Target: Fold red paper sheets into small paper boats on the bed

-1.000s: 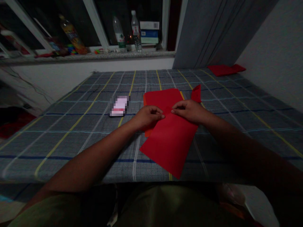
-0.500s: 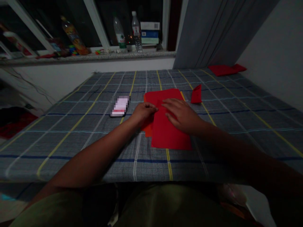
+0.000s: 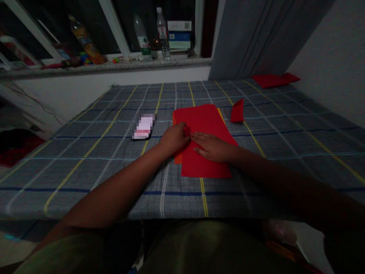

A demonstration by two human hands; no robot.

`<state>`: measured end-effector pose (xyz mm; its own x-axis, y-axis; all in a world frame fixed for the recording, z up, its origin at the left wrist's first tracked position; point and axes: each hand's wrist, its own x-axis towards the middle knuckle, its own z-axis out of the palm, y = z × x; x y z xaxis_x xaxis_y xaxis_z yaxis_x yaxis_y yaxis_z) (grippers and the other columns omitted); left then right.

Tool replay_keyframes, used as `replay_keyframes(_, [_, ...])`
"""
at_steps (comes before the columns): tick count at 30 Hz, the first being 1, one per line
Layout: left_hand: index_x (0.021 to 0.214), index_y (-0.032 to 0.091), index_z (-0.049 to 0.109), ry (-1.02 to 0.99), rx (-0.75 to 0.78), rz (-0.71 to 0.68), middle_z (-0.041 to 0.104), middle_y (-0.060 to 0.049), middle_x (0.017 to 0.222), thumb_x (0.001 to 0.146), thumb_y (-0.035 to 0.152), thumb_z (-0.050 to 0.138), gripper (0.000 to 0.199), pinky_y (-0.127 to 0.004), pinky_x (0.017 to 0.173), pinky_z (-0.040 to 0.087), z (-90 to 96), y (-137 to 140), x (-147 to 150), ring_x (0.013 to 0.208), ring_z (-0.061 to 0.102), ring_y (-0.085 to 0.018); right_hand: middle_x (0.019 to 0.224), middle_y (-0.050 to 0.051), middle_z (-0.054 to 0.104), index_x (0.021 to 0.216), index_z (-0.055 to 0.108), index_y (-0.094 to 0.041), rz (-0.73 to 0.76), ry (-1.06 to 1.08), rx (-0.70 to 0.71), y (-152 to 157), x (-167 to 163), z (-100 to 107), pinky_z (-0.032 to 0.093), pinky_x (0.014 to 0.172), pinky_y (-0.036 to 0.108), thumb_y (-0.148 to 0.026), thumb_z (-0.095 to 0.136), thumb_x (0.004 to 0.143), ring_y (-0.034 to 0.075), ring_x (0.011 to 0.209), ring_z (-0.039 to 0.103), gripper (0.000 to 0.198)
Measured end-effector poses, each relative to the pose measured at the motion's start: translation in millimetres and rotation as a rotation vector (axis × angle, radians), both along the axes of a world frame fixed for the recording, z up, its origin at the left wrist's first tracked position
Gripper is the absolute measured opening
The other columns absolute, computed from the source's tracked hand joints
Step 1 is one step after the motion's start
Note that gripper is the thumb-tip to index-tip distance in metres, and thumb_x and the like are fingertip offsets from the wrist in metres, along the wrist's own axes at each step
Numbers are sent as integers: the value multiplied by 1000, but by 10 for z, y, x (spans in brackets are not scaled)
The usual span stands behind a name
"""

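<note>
Bottles [image 3: 163, 38] on windowsill [image 3: 128, 65], contents unclear; left fingers [image 3: 183, 125] curled, right fingers [image 3: 203, 138] flat together on red paper [image 3: 203, 168]

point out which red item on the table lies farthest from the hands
The red bundle in the far right corner by the curtain; the small folded red piece is nearer, and the large red sheet lies under the right hand.

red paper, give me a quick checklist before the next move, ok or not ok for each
1. Right hand laid flat on the red paper: ok.
2. Left hand at the paper's left side: ok.
3. Left grip firm on the paper: cannot tell, fingertips unclear.
4. Edges aligned with the orange paper: not ok, orange juts out at left.
5. Phone clear of the paper: ok, apart.
</note>
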<state>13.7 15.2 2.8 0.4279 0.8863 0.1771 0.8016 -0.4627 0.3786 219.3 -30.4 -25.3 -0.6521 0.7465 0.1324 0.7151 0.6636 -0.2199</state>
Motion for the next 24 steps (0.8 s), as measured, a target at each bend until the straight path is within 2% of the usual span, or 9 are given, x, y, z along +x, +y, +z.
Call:
replay_keyframes(4, [119,10,67,12,0,-61,73,-17,110,86,30,72,39,-38,90,50,-61,128,-86,100,68,-28,161,24,46,155,47,-4,3,-10,7,7,13,7,33,126,51,-39,41,105,33,152,42,61])
replay_keyframes(8, [124,7,67,43,31,-159,69,-20,122,88,36,72,46,-43,107,45,-102,235,-224,116,63,-31,160,25,48,153,49,-3,22,-11,26,31,81,41,35,125,51,-37,42,105,34,149,46,59])
replay_keyframes(12, [127,10,69,136,30,-353,68,-17,128,96,40,62,43,-42,112,43,-90,282,-362,122,61,-29,153,25,56,145,58,-6,30,26,13,67,160,108,41,121,51,-35,44,104,33,143,53,52])
replay_keyframes(15, [135,13,68,202,40,-426,63,-18,137,100,39,56,45,-42,115,41,-54,275,-415,127,60,-28,150,23,60,142,61,-10,46,45,20,82,182,119,42,119,51,-36,46,104,33,140,56,49])
replay_keyframes(24, [136,16,68,309,-4,-462,61,-17,143,103,38,48,45,-38,116,40,49,203,-405,132,58,-26,165,19,43,158,47,-12,20,-15,5,92,157,24,32,126,52,-43,41,105,33,153,41,61])
